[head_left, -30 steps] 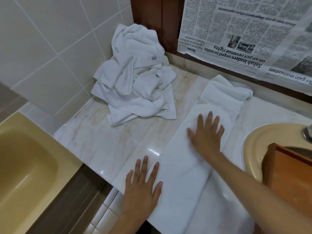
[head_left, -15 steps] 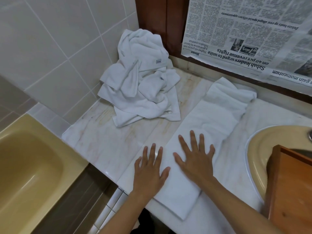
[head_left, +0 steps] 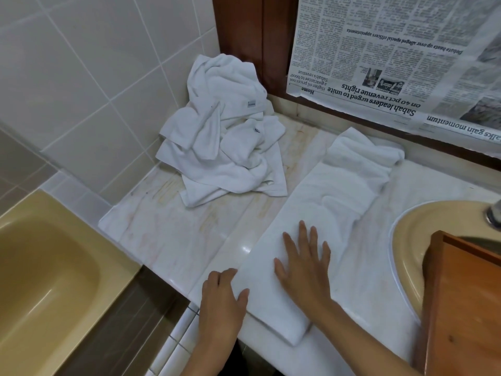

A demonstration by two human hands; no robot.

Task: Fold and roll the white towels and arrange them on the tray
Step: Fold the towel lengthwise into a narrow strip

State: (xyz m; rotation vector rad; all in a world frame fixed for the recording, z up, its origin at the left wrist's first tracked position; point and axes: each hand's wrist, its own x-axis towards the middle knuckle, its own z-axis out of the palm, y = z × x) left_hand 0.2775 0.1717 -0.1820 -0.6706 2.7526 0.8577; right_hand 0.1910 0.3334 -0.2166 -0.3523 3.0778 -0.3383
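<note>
Marble counter (head_left: 173, 234) under both hands: my right hand (head_left: 305, 270) lies flat, fingers straight, on the near end of the folded towel (head_left: 320, 207), my left hand (head_left: 221, 302) pinches its left edge; its long axis runs away toward the wall, so I judge rolling starts here

On the desk (head_left: 168, 234), a right hand (head_left: 303, 270) presses a folded towel (head_left: 325, 202) flat; the left hand (head_left: 219, 302) grips its edge.

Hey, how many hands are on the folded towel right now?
2. The left hand grips the folded towel at its left edge, near the front of the counter; the right hand lies flat on top, beside it. Neither is hidden.
</note>
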